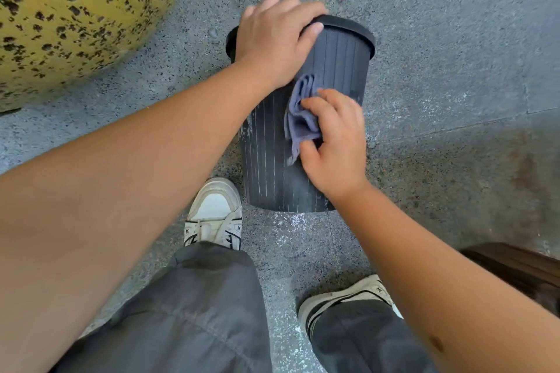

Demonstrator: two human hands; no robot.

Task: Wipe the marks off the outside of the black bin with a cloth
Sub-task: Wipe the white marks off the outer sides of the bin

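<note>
- Nearest: white sneakers (213,215) and grey trouser legs on the speckled floor (454,70).
- Right hand (335,145), fingers curled, pinching a crumpled grey cloth (298,118) against the ribbed side of the black bin (272,166).
- Beyond those fingers, left hand (272,39) gripping the bin's rim.
- Pale streaks below the cloth.

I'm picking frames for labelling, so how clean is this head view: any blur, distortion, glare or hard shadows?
Head view: even, soft daylight, no glare, only faint shadows on the floor. Wide-angle bending swells the near forearms and curves the yellow speckled object at the upper left. The right hand with the cloth is slightly motion-blurred; the bin and the left hand on its rim are sharp.
</note>
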